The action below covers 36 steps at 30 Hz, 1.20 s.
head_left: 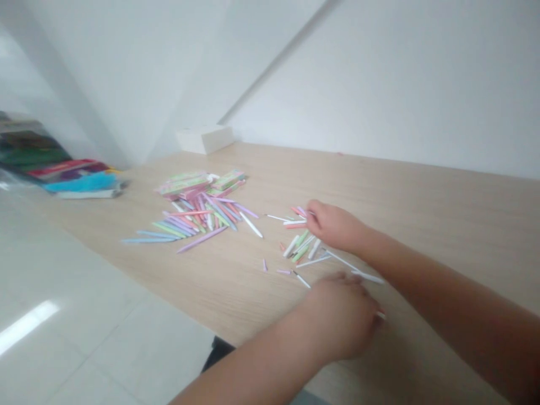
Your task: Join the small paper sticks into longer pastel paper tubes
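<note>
My left hand [343,318] is low over the table, blurred. Its fingers are closed, and the short end of a thin white pen part [381,315] sticks out at its right side. My right hand [331,224] is farther up with fingers pinched over a small group of pen parts; what it grips is hidden. White and orange barrels [295,223] lie at its fingertips. Below it are green and white barrels [301,247] and thin white refills [314,260]. A dark-tipped refill [301,278] and small purple tips [283,271] lie left of my left hand.
A pile of pastel pens [202,216] lies to the left, with pink and green boxes [185,184] behind it. A white box [206,139] stands by the wall. Colourful packages [84,180] sit at the far left. The table's edge [169,292] drops to a tiled floor.
</note>
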Each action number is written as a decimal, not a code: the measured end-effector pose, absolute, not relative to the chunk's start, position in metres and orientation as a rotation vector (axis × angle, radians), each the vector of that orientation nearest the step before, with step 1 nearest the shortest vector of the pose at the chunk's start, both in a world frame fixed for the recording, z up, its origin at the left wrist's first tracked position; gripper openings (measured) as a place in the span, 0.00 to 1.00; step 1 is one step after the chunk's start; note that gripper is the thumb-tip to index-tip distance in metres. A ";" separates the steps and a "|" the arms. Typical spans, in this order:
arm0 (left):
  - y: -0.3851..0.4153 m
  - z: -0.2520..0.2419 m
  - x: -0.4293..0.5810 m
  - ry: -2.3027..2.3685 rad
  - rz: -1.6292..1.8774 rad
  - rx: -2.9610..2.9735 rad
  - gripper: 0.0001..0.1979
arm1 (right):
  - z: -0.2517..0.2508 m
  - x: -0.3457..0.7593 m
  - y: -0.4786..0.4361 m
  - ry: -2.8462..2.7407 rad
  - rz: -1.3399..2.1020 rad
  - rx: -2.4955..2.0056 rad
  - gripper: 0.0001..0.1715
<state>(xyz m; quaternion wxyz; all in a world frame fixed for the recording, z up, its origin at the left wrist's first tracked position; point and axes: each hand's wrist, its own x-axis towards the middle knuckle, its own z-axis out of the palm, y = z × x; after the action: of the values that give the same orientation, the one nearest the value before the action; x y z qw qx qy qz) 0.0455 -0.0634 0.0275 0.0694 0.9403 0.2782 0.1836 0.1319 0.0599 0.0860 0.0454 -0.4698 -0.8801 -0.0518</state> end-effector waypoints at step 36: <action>0.001 -0.020 0.035 1.801 0.430 2.363 0.38 | 0.005 0.217 0.048 -2.382 0.281 -1.450 0.17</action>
<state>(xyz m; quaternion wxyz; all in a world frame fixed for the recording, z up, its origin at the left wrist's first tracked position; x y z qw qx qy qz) 0.0355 0.0009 -0.0203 0.0695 0.7853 0.5984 0.1429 0.2174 0.0478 0.0047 0.1689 -0.5099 -0.8377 0.0988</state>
